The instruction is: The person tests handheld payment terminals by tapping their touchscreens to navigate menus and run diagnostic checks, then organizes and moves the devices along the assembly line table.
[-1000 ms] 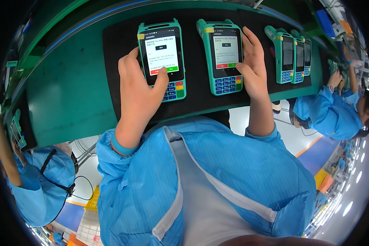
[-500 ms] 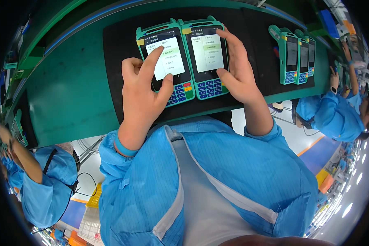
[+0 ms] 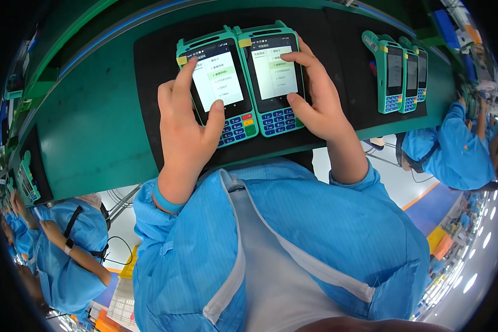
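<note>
- Jacket [image 3: 326,232]: blue, nearest the viewer, below the right terminal [image 3: 271,83].
- Left hand [image 3: 182,130]: left of the right terminal, over the left terminal [image 3: 225,83]; thumb and index finger spread apart above the screen, no grip visible.
- Right hand [image 3: 326,108]: along the right terminal's right edge, thumb and index finger likewise apart over its screen. For both hands, contact with the glass cannot be told.
- Paired terminals: green, lit, the left just beside the right; each shows a list with one highlighted line.
- Step in hand (judged): touch work on both screens. A further touch would call for one fingertip squarely on a single line, other fingers clear.
- Mat [image 3: 148,110]: black, beneath the right terminal.
- Table [image 3: 94,138]: green, extending left of the right terminal.
- Three terminals [image 3: 411,77]: close row, well right of the right terminal.
- Co-worker [image 3: 448,149]: blue-clad, farther right of the right terminal.
</note>
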`<state>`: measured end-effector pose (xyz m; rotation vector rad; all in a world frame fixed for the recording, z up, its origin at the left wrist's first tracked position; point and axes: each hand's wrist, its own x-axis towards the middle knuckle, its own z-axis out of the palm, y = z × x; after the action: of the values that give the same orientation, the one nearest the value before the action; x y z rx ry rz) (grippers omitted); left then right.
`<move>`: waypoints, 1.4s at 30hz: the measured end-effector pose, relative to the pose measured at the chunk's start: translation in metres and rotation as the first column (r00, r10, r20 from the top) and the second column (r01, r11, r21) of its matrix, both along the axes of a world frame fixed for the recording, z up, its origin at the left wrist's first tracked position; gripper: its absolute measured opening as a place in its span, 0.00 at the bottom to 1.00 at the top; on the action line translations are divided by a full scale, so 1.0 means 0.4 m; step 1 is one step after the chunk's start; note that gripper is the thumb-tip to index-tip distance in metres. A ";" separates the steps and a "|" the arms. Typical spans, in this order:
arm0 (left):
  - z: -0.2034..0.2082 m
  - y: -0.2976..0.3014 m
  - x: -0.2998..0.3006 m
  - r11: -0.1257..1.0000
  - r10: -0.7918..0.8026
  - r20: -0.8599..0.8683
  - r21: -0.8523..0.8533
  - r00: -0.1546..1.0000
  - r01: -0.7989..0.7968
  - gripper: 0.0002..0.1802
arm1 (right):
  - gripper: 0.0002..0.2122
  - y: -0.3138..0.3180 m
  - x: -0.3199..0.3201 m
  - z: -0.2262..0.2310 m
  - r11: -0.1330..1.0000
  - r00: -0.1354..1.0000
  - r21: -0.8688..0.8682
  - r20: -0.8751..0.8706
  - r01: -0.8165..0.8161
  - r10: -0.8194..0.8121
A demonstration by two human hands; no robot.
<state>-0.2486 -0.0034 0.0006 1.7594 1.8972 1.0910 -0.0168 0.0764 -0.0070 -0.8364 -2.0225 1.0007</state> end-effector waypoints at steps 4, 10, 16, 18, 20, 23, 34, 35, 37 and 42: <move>-0.008 0.003 -0.001 0.998 0.031 0.052 0.046 0.998 -0.034 0.38 | 0.30 -0.001 -0.006 0.001 0.998 0.996 -0.052 -0.092 -0.022 0.017; -0.008 0.004 -0.003 0.998 -0.007 0.046 0.065 0.999 0.004 0.37 | 0.33 -0.002 -0.013 0.000 0.997 0.991 -0.068 -0.128 -0.045 0.036; -0.010 0.008 -0.002 1.000 -0.012 0.071 0.026 0.997 0.011 0.37 | 0.34 -0.001 -0.007 -0.009 0.999 0.994 -0.035 -0.103 -0.031 0.028; -0.011 0.012 -0.005 0.997 -0.023 -0.023 0.074 0.999 0.025 0.37 | 0.34 -0.001 -0.006 -0.008 0.999 0.995 -0.031 -0.098 -0.029 0.025; -0.013 0.011 -0.002 0.997 -0.017 0.056 0.078 0.998 0.012 0.37 | 0.34 -0.003 -0.006 -0.005 0.999 0.995 -0.030 -0.099 -0.028 0.025; -0.015 0.009 -0.001 0.997 -0.003 0.101 0.075 0.995 -0.005 0.38 | 0.34 -0.007 -0.007 -0.001 0.999 0.996 -0.047 -0.094 -0.011 0.006; -0.010 0.015 0.004 0.997 -0.049 0.109 0.064 0.993 0.042 0.40 | 0.34 0.002 0.005 -0.009 1.000 1.000 -0.003 -0.025 0.014 -0.014; -0.008 0.014 0.006 0.997 -0.048 0.114 0.061 0.992 0.041 0.40 | 0.34 0.002 0.005 -0.009 1.000 1.000 0.002 -0.023 0.011 -0.011; -0.006 0.014 0.010 0.997 -0.053 0.120 0.057 0.991 0.047 0.39 | 0.34 0.000 0.006 -0.008 1.000 1.000 -0.005 -0.023 0.002 -0.002; -0.014 0.018 0.002 0.993 -0.088 0.052 0.082 0.995 0.083 0.37 | 0.35 -0.002 0.004 -0.006 1.000 0.999 -0.016 -0.032 -0.001 0.001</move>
<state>-0.2477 0.0039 -0.0050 1.8155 1.7515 1.1862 -0.0150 0.0756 -0.0096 -0.8229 -1.9905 1.0256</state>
